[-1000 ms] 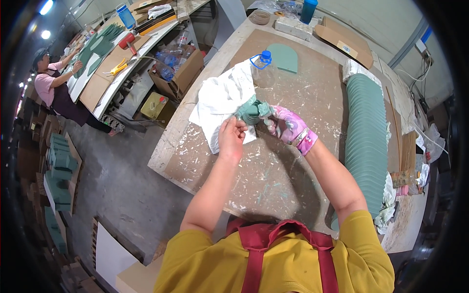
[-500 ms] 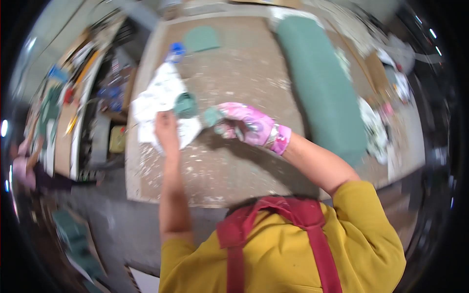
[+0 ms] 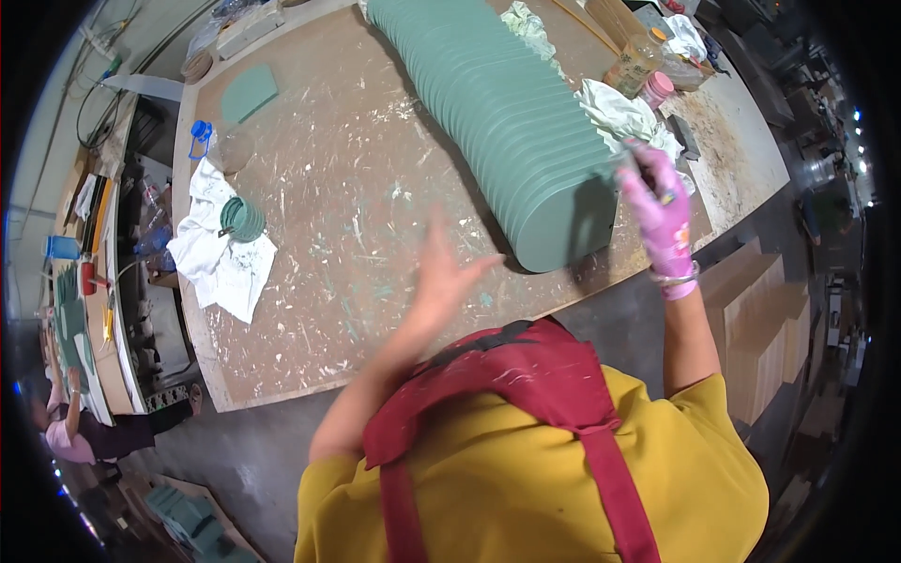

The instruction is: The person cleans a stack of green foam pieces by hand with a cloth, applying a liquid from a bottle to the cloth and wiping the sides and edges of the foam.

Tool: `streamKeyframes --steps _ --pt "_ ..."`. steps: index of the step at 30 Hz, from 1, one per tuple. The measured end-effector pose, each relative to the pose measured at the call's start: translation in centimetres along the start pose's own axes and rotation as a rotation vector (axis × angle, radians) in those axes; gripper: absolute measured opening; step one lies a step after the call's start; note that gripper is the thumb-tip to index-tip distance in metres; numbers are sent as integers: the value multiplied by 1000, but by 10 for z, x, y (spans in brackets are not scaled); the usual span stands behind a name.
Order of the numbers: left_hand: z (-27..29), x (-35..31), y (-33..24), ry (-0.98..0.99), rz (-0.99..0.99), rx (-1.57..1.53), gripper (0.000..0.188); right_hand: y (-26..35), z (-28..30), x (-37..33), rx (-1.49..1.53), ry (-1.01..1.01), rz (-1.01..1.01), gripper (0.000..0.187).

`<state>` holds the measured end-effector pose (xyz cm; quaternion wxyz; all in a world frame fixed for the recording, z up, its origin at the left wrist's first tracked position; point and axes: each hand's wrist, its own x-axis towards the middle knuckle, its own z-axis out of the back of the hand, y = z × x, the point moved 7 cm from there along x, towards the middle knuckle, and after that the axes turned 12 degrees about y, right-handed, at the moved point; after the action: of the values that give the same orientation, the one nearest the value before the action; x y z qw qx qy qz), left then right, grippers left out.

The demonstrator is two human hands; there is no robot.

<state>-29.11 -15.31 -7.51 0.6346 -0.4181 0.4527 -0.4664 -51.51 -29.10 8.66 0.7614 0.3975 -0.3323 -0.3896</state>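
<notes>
My left hand (image 3: 445, 281) is bare, slightly blurred and held over the table with fingers spread; it holds nothing. My right hand (image 3: 661, 211), in a pink patterned glove, is raised beside the near end of a long row of green round-edged panels (image 3: 507, 113). Its fingers are curled together; whatever they hold, if anything, is too small to make out. Just behind the glove lies a crumpled whitish cloth (image 3: 615, 113) with green stains. To the left, a small green ribbed cup (image 3: 242, 219) stands on a white cloth (image 3: 221, 277).
A single green panel (image 3: 249, 92) lies flat on the scuffed brown table (image 3: 328, 188). Near it are a blue-topped clear container (image 3: 200, 136). Far right hold a bottle with orange cap (image 3: 640, 64) and a pink-lidded jar (image 3: 655, 89). Another person (image 3: 80, 432) is at the left bench.
My right hand has swung away from the cup to the right end of the panel row. The left hand has left the white cloth and moved right. The view has shifted.
</notes>
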Motion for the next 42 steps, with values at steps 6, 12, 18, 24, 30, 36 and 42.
streamKeyframes --steps 6,12,18,24,30,36,42 --pt "-63 30 -28 -86 -64 -25 115 49 -61 -9 -711 346 382 34" --pt "-70 29 -16 -172 -117 -136 113 27 -33 14 -622 255 378 31" --pt "-85 41 -18 -40 -19 -659 113 44 -103 -15 -640 718 689 37" --pt "-78 33 -3 -158 -149 -259 112 42 -81 27 -768 622 724 43" --pt "-81 22 -9 -233 -54 -157 105 50 -93 -2 -700 719 748 47" --pt "-84 -4 12 -333 -44 -224 88 45 -111 -12 -753 756 860 41" --pt "-87 0 9 -353 -121 -59 73 29 -137 -20 -633 931 804 29"
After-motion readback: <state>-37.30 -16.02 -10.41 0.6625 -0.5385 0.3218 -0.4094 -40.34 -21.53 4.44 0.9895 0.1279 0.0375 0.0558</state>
